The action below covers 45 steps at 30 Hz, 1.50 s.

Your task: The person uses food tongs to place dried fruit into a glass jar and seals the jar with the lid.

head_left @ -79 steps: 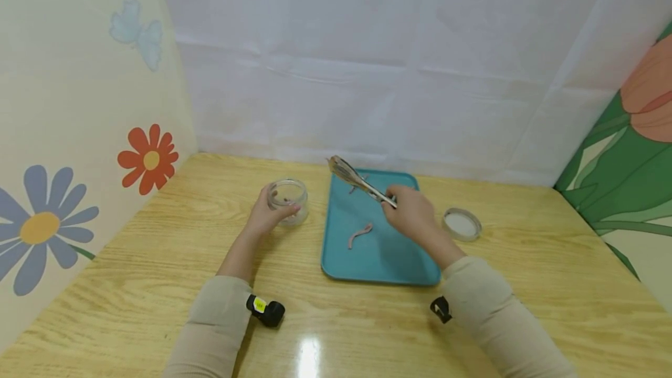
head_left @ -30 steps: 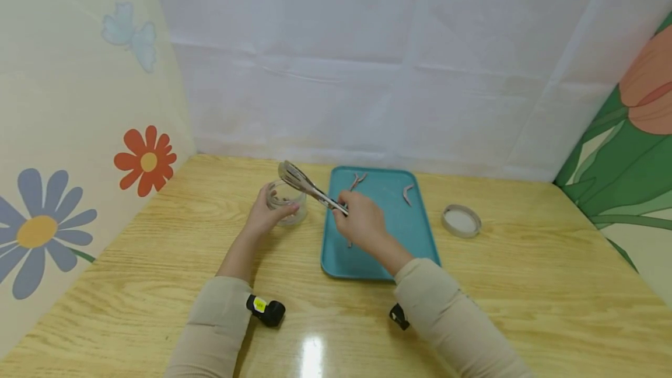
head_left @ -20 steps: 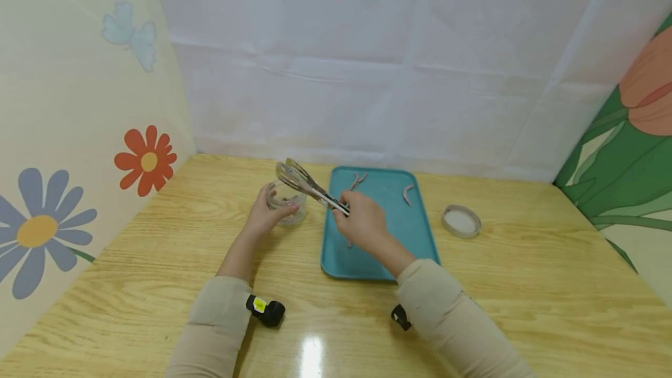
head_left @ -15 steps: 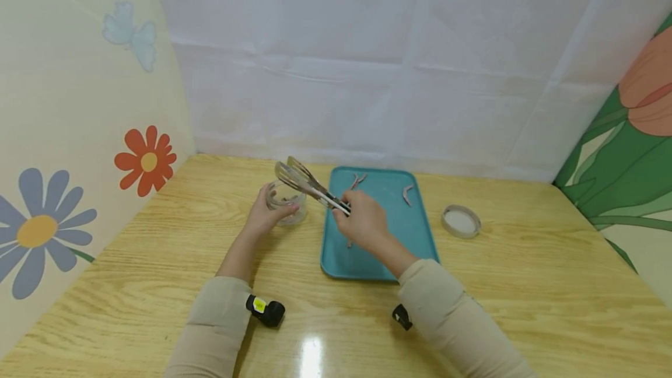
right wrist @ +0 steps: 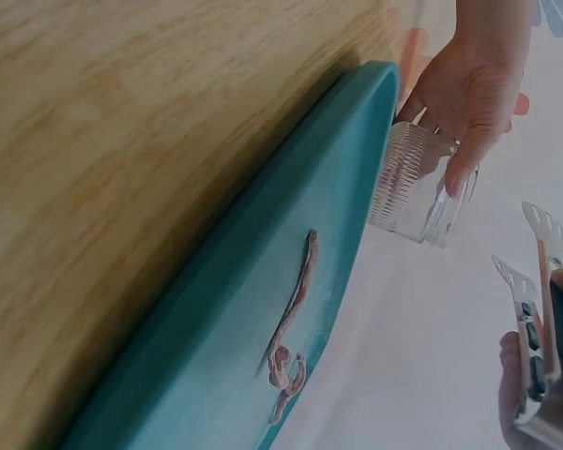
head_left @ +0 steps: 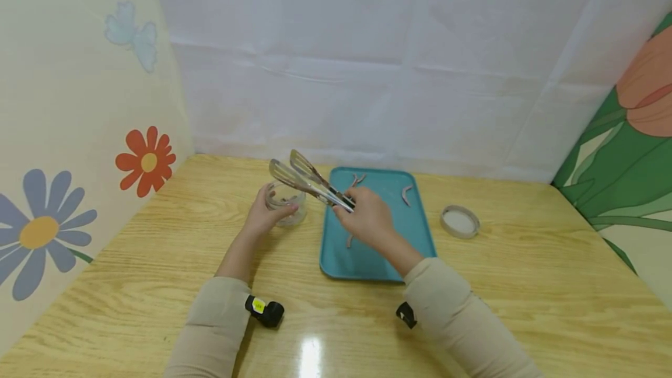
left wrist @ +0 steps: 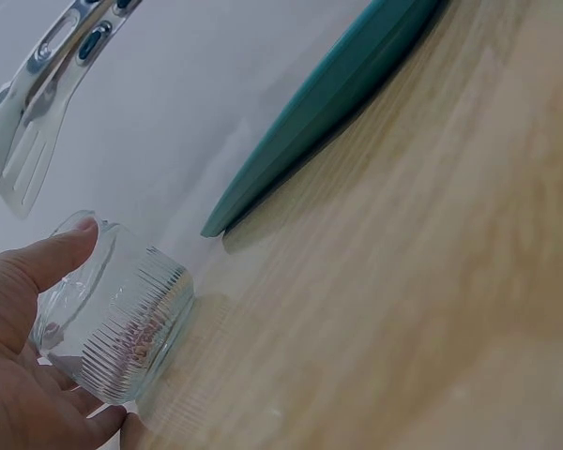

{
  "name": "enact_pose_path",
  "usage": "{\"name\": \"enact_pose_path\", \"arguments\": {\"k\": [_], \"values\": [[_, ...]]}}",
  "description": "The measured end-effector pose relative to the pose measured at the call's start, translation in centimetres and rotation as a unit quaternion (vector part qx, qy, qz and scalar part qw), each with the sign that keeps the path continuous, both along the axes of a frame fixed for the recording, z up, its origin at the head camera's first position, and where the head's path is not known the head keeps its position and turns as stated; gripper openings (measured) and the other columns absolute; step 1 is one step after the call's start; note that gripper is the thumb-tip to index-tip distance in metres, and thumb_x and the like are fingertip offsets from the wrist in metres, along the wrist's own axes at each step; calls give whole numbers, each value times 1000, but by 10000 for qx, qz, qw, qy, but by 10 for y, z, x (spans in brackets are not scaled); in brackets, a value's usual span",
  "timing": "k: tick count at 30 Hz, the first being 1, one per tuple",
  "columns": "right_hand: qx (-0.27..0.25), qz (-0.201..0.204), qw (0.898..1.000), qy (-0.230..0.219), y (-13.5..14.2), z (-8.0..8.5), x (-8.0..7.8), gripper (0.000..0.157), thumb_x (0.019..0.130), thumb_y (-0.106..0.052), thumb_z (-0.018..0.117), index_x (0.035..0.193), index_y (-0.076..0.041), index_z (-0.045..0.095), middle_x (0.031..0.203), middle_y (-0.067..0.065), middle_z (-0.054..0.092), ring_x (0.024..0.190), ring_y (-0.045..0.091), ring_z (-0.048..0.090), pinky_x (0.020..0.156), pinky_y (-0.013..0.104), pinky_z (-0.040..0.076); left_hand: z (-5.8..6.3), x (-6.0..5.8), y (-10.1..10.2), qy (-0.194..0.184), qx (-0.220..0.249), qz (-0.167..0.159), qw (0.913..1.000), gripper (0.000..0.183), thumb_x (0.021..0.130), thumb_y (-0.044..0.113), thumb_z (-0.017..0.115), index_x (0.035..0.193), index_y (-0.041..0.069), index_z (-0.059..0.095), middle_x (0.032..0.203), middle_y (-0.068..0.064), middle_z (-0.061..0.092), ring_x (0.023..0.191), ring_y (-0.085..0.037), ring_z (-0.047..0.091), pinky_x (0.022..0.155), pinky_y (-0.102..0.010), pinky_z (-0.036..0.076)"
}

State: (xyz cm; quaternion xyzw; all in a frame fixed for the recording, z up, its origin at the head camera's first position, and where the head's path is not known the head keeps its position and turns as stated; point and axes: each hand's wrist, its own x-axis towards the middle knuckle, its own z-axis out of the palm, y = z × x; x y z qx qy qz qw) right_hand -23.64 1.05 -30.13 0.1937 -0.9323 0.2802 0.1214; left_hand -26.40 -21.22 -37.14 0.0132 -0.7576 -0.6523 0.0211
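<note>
My left hand grips a clear glass jar standing on the table, with the thumb on the near side of its rim. In the left wrist view, small pinkish pieces show low inside the ribbed glass. My right hand holds metal slotted tongs over the left part of the tray. Their two blades are spread apart above the jar's mouth, with nothing seen between them. Thin pinkish strips lie on the blue tray: a bent strip at right and others at left, partly hidden by my right hand.
A round lid with a pale centre lies on the wooden table right of the tray. A white cloth hangs behind the table. Flower-printed panels stand at both sides.
My right hand has moved left from over the tray's right side, carrying the tongs to the jar. The tong blades, once close together, have spread apart. My left hand and the jar stay put.
</note>
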Motion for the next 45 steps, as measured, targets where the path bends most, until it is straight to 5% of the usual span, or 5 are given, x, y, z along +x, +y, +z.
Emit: {"name": "enact_pose_path", "arguments": {"k": [17,32,45], "values": [[-338,32,9985,428,22,7,-5,17,77,-23,61,88,-11,65,77,0,56,63,14,48,50,28,38,0,0,-1,24,-200,38,9998,89,76,22,67,139,11,5,138,-19,11,122,-37,19,94,-44,26],[77,324,9993,192,68,25,-8,18,80,-24,59,85,-8,62,67,1,50,46,13,39,39,27,32,1,3,-2,-54,-240,38,9997,93,74,27,68,139,12,4,140,-16,11,123,-35,17,95,-44,25],[474,489,9974,-215,104,30,-12,24,81,-23,59,94,-3,60,75,5,54,51,15,42,43,29,35,3,5,-1,-17,-202,58,9998,90,75,25,68,139,13,5,139,-16,12,122,-35,19,94,-43,27]]}}
